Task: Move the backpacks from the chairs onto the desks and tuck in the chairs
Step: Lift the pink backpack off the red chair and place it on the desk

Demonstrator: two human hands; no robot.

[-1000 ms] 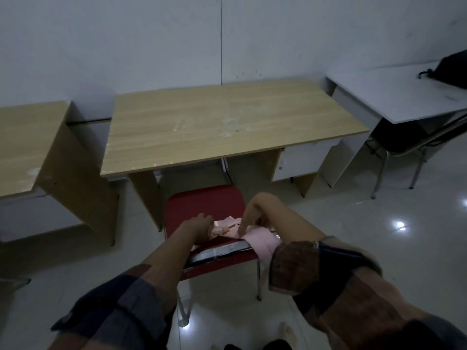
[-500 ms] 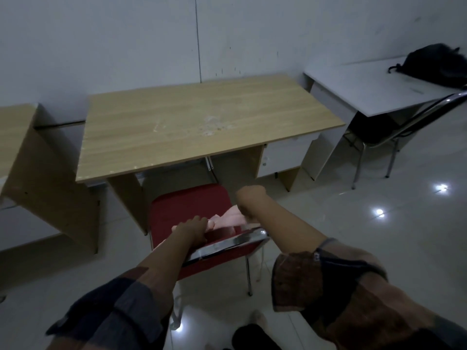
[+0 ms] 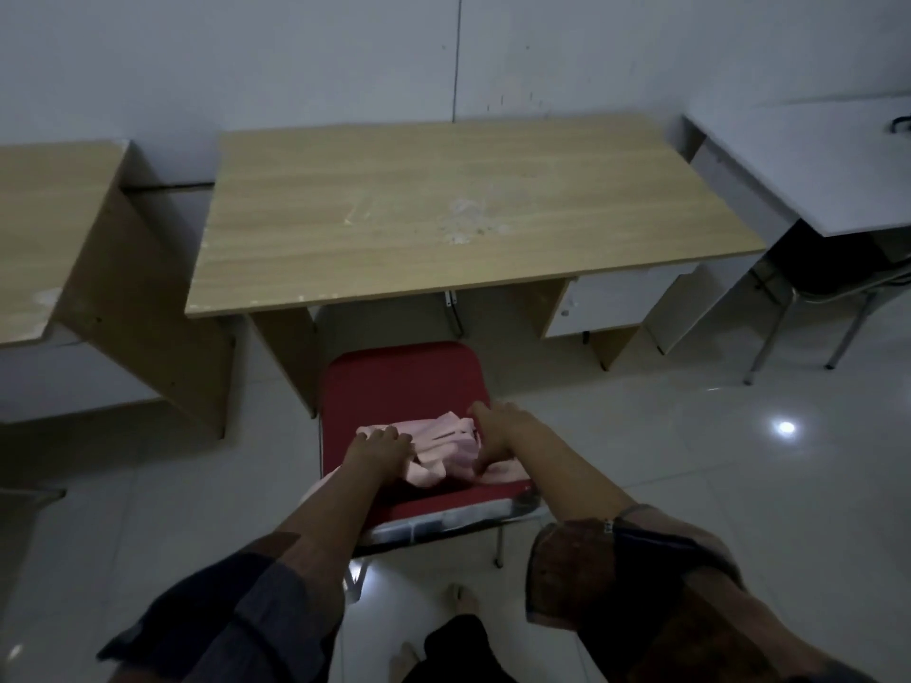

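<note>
A pink backpack [image 3: 443, 443] lies crumpled on the rear of a red chair [image 3: 399, 382] seat, close to the chrome backrest rail nearest me. My left hand [image 3: 377, 443] grips its left side and my right hand [image 3: 493, 436] grips its right side, fingers curled into the fabric. The chair stands pulled out in front of a bare wooden desk [image 3: 443, 214], with only its front edge near the desk's opening.
A second wooden desk [image 3: 44, 214] stands at the left. A white desk [image 3: 813, 170] is at the right, with a black strap [image 3: 902, 125] at the frame edge and a dark chair [image 3: 828, 268] beneath it. Glossy tiled floor surrounds the chair; my bare feet [image 3: 461, 601] are behind it.
My hands have moved forward from the backrest rail onto the seat with the pink backpack. My view swung right, then back to the centre.
</note>
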